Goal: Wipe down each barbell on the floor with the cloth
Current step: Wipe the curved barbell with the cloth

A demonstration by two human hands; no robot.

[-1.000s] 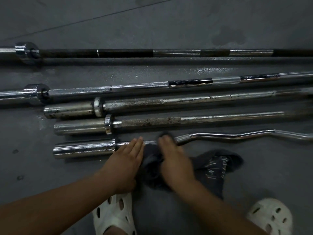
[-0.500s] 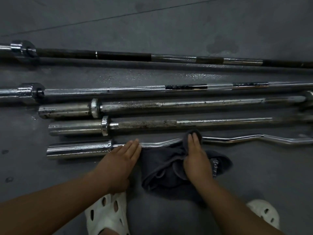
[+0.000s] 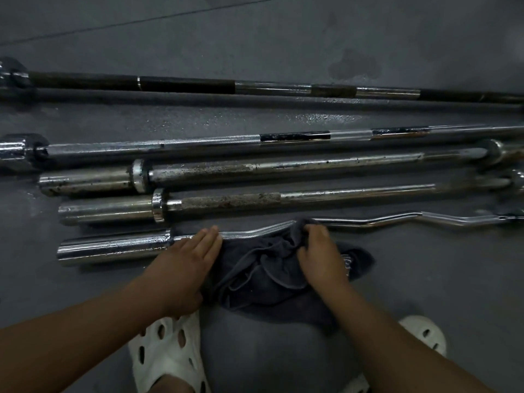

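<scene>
Further right along the bent barbell [image 3: 255, 233] now, the right hand [image 3: 320, 251] keeps its grip clenched on the cloth [image 3: 263, 268] over the shaft. Left of that grip, the left hand [image 3: 184, 259] presses flat, released, steadying; wrapping the cloth round likely cleans better.

Five barbells in all. Four are straight: the dark bar [image 3: 187, 84] farthest from the hands, then the long chrome bar [image 3: 209, 143], the upper spotted bar [image 3: 312, 165] and the lower spotted bar [image 3: 340, 194]. One is a wavy curl bar [image 3: 354, 221], nearest the hands. One cloth [image 3: 263, 268] lies between the two hands, the left hand [image 3: 184, 262] and the right hand [image 3: 320, 251]. Two white clogs sit behind them, the left clog [image 3: 167, 355] and the right clog [image 3: 422, 333].
</scene>
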